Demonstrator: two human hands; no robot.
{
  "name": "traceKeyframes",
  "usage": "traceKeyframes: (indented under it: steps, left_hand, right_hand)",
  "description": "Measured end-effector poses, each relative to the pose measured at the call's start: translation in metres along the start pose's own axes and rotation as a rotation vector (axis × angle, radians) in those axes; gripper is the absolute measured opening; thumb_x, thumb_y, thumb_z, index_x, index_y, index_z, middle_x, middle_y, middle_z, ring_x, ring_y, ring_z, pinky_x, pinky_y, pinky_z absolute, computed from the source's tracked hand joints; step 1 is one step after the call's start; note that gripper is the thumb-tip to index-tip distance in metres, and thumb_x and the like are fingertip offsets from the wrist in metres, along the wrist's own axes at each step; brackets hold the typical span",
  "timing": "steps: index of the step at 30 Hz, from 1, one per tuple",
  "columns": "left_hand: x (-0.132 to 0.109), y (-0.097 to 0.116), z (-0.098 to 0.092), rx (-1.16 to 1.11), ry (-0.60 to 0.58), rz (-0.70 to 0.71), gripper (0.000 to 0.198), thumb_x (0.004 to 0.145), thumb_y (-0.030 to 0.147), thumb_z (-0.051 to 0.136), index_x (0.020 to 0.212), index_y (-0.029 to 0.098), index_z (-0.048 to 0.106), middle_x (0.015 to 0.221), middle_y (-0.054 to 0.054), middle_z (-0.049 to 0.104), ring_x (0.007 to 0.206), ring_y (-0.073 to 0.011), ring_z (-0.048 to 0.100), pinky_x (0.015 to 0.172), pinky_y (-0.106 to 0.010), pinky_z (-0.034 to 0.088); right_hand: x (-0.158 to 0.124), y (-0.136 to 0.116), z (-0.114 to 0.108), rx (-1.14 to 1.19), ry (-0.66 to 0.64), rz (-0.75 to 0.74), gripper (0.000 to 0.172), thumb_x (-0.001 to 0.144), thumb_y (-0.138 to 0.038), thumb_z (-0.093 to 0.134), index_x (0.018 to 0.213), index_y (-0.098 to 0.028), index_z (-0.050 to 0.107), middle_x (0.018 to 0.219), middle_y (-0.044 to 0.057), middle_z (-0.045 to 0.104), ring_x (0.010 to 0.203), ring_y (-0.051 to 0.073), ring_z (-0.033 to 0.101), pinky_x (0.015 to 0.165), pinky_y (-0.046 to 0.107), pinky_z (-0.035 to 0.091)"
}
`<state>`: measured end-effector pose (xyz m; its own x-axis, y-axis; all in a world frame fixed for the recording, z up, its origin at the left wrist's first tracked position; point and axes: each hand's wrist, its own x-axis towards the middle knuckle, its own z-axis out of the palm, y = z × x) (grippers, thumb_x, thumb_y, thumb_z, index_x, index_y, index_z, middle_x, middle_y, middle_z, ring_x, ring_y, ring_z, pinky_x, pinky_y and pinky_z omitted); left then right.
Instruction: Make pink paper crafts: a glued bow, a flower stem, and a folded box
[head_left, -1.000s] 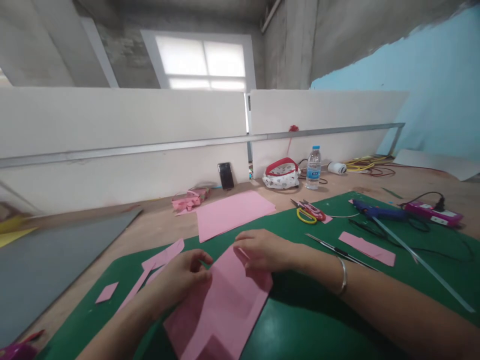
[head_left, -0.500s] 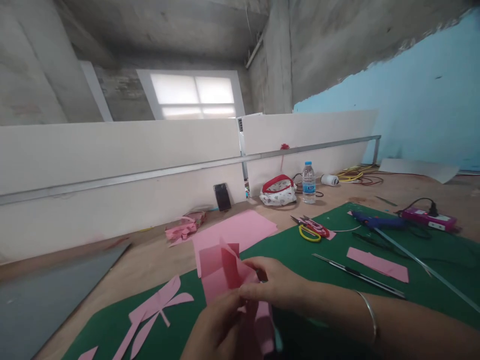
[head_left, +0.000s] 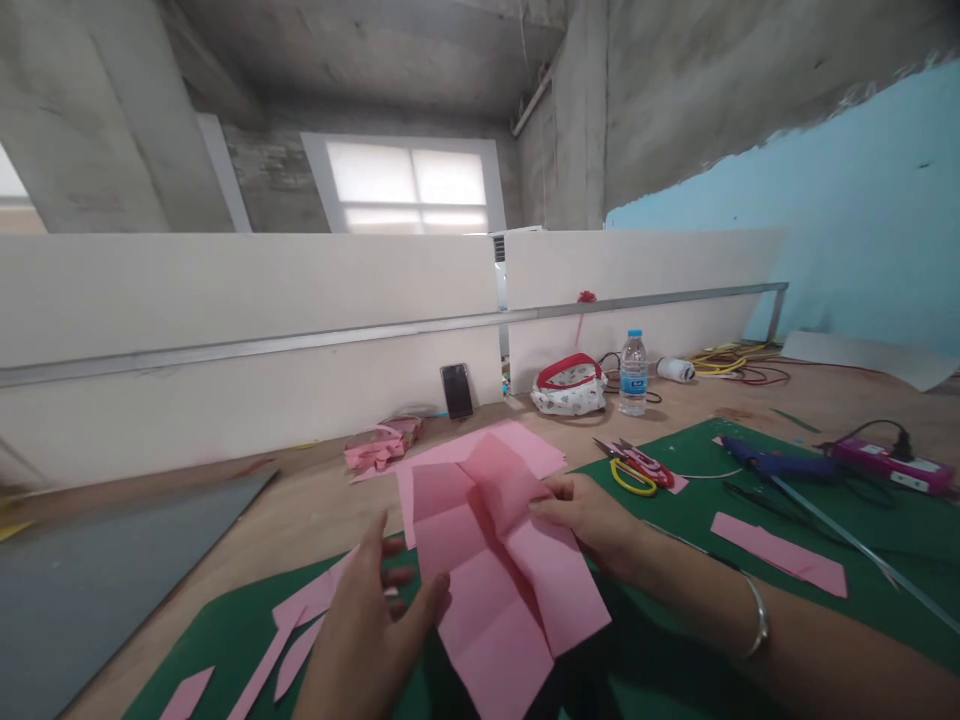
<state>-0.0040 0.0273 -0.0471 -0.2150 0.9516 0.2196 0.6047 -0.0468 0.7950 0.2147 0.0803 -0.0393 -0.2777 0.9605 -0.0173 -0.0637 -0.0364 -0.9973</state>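
A creased pink sheet of paper is spread out in front of me, with fold lines across it and a raised fold down its middle. My right hand pinches its right edge between thumb and fingers. At the left edge, my left hand is open with its fingers apart, the thumb against or just over the paper. Pink paper cutouts, some strip-shaped and some leaf-shaped, lie beside and partly behind the left hand. Below everything is a green cutting mat.
Scissors with yellow handles, a pink strip and a blue glue gun lie to the right. Farther back are flat pink paper, a phone, a pouch and a water bottle. A grey board is at left.
The pink sheet, bunched between both hands before, is now opened out wide. My left hand has let go and moved left, fingers spreading. My right hand has shifted right to its edge.
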Motion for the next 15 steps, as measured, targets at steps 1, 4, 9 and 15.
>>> traceKeyframes:
  steps: [1,4,9,15]
  left_hand:
    - [0.002,0.000,0.000,-0.135,-0.106,-0.087,0.088,0.068,0.060,0.060,0.138,0.014,0.031,0.109,-0.014,0.063,0.090,-0.0304,0.065,0.074,-0.042,0.054]
    - [0.008,-0.002,-0.003,-0.325,-0.259,-0.199,0.048,0.061,0.049,0.070,0.096,0.017,0.063,0.078,-0.005,0.070,0.077,-0.0273,0.066,0.069,-0.034,0.052]
    - [0.017,-0.015,-0.011,-0.473,-0.250,-0.318,0.026,0.061,0.034,0.065,0.082,0.018,0.065,0.064,-0.003,0.069,0.060,-0.0234,0.065,0.061,-0.034,0.051]
    - [0.025,-0.027,-0.013,-0.546,-0.279,-0.403,0.041,0.056,0.033,0.070,0.093,0.016,0.065,0.067,-0.006,0.071,0.057,-0.0236,0.066,0.055,-0.032,0.050]
  right_hand:
    - [0.000,0.000,-0.001,0.012,-0.013,0.016,0.017,0.066,-0.026,0.065,0.077,-0.013,0.065,0.068,0.002,0.064,0.056,0.012,0.057,0.053,0.023,0.042]
    - [0.006,0.004,-0.009,0.000,-0.030,0.054,0.015,0.069,-0.024,0.065,0.079,-0.013,0.064,0.069,0.002,0.064,0.060,0.013,0.059,0.055,0.024,0.045]
    - [0.030,0.008,-0.039,-0.186,0.028,0.142,0.017,0.086,-0.025,0.061,0.096,-0.011,0.061,0.090,0.004,0.064,0.077,0.014,0.062,0.068,0.029,0.052]
    - [0.041,0.015,-0.052,-0.417,-0.043,0.239,0.032,0.091,-0.032,0.056,0.119,-0.016,0.055,0.119,0.009,0.057,0.099,0.021,0.060,0.081,0.041,0.052]
